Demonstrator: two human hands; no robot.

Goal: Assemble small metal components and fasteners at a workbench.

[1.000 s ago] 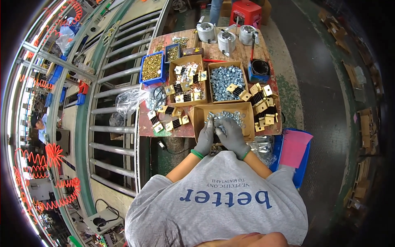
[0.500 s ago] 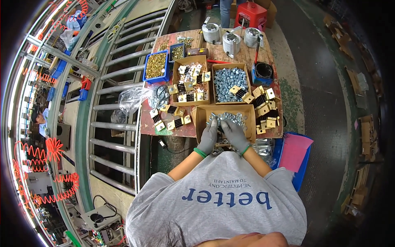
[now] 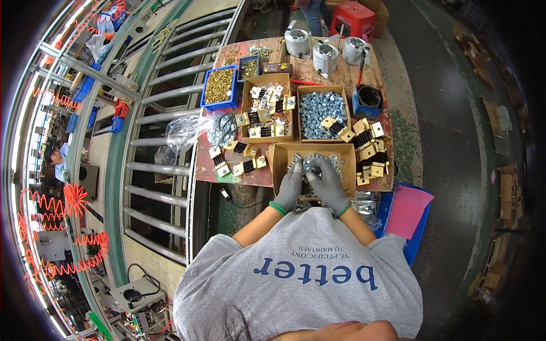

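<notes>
My left hand (image 3: 290,186) and my right hand (image 3: 328,185), in grey gloves with green cuffs, are close together over a low cardboard box (image 3: 280,165). Silver bolts and washers (image 3: 319,161) lie inside it, around my fingertips. The fingers of each hand are pinched together; small shiny metal shows at the tips, too small to make out. Just beyond stands a cardboard box of zinc-coloured fasteners (image 3: 322,111), with a brass-and-black shunt-like block (image 3: 338,129) on its near edge. More such blocks (image 3: 372,150) are stacked to the right.
Farther left are a box of brass-ended blocks (image 3: 267,113) and a blue bin of brass fasteners (image 3: 219,86). White cylindrical coils (image 3: 325,59) stand at the back, near a black pot (image 3: 368,98) with a brush. A roller conveyor (image 3: 156,167) runs along the left.
My right hand's fingers have lifted and curled slightly, and my left hand's fingertips have shifted a little. The whole view has also moved slightly.
</notes>
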